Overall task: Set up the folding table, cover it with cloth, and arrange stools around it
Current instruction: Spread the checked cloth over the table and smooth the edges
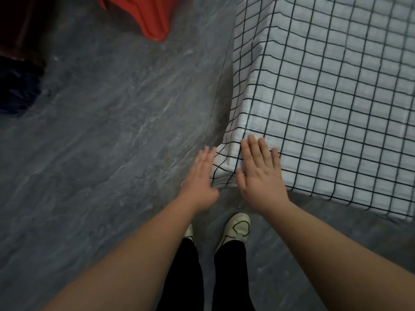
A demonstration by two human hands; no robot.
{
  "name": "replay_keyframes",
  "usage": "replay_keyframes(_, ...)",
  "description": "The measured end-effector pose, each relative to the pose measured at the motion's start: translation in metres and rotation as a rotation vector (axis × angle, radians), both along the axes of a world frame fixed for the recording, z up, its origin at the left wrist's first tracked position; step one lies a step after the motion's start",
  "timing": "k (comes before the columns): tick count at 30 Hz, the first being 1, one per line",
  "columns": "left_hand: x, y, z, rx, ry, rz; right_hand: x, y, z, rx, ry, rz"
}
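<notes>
At the near corner, left hand point(199, 178) sits flat beside the hanging fold of the cloth point(336, 108); it's blurred, so contact is unclear. Right hand point(258, 173) lies palm-down on top, just inside the edge. Grip wide on both, fingers straight, holding nothing.

Cloth already covers the tabletop, with overhang down both visible sides. Likely step: squaring this corner.

- Right palm pins the top so the cloth can't creep.
- Left strokes the fold down and in.
- Check the grid lines run parallel to the edge.
- Ripples further back along the left drop need the same.

Red item point(148, 16) far back on the floor point(101, 131), maybe a stool; can't tell.
</notes>
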State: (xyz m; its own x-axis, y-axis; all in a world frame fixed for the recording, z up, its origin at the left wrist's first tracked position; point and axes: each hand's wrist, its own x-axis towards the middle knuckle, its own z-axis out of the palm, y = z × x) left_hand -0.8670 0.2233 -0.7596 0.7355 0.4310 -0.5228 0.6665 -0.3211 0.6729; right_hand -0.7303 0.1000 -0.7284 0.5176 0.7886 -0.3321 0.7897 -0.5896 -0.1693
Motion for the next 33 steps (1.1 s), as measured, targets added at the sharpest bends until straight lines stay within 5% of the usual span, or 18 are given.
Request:
replay_keyframes(12,-0.003,0.014,-0.059,-0.08,0.194,-0.134,-0.001,-0.002,-0.007,0.059,-0.018,0.012)
replay_keyframes(17,0.007,0.016,-0.045,0.063,0.567,-0.162,0.001,-0.004,-0.004,0.032,0.043,0.016)
replay_keyframes(23,0.047,-0.005,0.013,-0.047,-0.017,-0.055,0.002,-0.001,0.002,0.048,0.061,-0.005)
replay_keyframes(33,0.06,-0.009,0.035,-0.127,0.202,0.029,0.021,0.0,0.032,0.197,0.482,-0.162)
